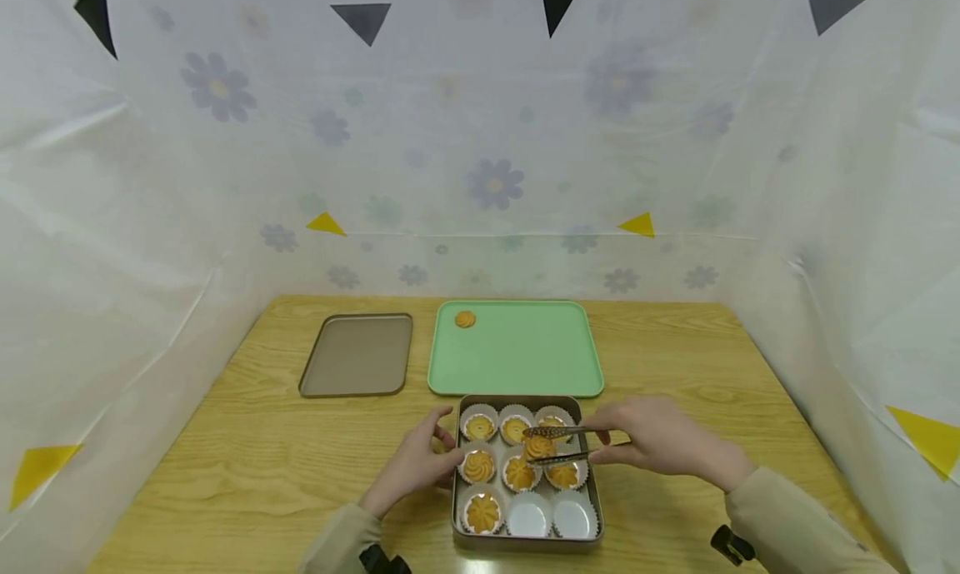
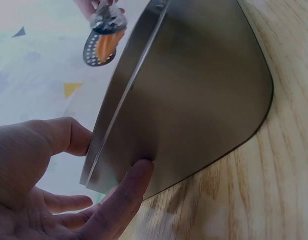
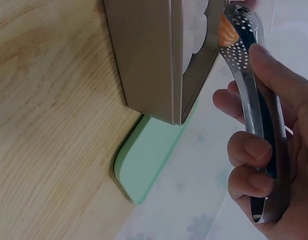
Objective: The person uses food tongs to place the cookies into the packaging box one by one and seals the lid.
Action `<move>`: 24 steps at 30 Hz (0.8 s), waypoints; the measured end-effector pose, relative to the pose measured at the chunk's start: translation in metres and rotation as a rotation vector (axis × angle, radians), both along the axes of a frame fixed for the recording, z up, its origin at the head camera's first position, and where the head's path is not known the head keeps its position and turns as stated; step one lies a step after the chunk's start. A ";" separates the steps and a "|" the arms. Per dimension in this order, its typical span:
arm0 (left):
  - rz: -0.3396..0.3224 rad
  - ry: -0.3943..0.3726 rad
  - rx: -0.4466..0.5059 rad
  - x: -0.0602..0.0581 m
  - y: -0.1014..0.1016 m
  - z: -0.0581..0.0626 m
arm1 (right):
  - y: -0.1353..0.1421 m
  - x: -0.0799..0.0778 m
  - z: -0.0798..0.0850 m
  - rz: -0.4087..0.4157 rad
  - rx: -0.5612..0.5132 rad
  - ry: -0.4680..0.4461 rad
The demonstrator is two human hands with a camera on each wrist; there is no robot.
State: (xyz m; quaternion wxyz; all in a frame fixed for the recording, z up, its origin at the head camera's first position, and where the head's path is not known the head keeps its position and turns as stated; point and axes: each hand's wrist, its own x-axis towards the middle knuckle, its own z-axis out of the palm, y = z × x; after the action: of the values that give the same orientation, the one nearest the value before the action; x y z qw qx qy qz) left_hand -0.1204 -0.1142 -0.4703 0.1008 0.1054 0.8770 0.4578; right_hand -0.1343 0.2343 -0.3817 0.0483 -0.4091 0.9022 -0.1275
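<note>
A deep rectangular metal baking pan (image 1: pixel 528 544) stands at the table's front, lined with rows of white paper cups. Several cups hold piped cookies, such as a star-shaped cookie (image 1: pixel 482 514); two front cups, including a white cup (image 1: pixel 528 516), show bare bottoms. My left hand (image 1: pixel 416 464) holds the pan's left side, thumb at the rim and a finger against the outer wall. My right hand (image 1: pixel 652 436) grips perforated metal tongs (image 3: pixel 251 107). Between their tips is a swirled cookie (image 1: pixel 539 447), held above the pan's middle and partly hiding the cups behind.
Behind the pan lies a green tray (image 1: pixel 525 353) with one round cookie (image 1: pixel 465 318) at its back left. Left of that is a brown tray (image 1: pixel 358 356). Flower-printed sheeting (image 1: pixel 480 141) encloses the wooden table (image 1: pixel 247 449) at the back and sides.
</note>
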 end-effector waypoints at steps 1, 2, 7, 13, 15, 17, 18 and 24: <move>0.000 0.003 -0.002 0.000 0.000 0.000 | 0.000 0.001 -0.002 0.023 -0.002 -0.014; 0.001 0.006 -0.004 0.000 0.000 0.000 | 0.000 0.002 -0.003 0.046 -0.007 -0.031; 0.000 0.011 -0.002 0.001 0.000 0.001 | -0.002 0.005 -0.011 0.132 -0.004 -0.088; 0.006 0.005 0.014 0.001 0.000 0.001 | -0.006 0.008 -0.017 0.191 -0.015 -0.082; 0.007 0.000 0.019 0.001 0.000 0.001 | -0.008 0.009 -0.019 0.201 -0.018 -0.082; 0.009 -0.005 0.025 0.001 0.001 0.002 | -0.009 0.009 -0.020 0.210 -0.020 -0.089; 0.009 -0.005 0.026 0.001 0.001 0.002 | -0.010 0.010 -0.021 0.212 -0.020 -0.091; 0.008 -0.001 0.025 0.001 0.000 0.003 | -0.014 0.011 -0.023 0.214 0.007 -0.065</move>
State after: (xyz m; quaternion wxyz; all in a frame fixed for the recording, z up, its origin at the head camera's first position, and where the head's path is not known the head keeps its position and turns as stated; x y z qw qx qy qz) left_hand -0.1197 -0.1140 -0.4675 0.0982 0.1029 0.8715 0.4694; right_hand -0.1228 0.2204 -0.4051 0.0924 -0.4987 0.8516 -0.1320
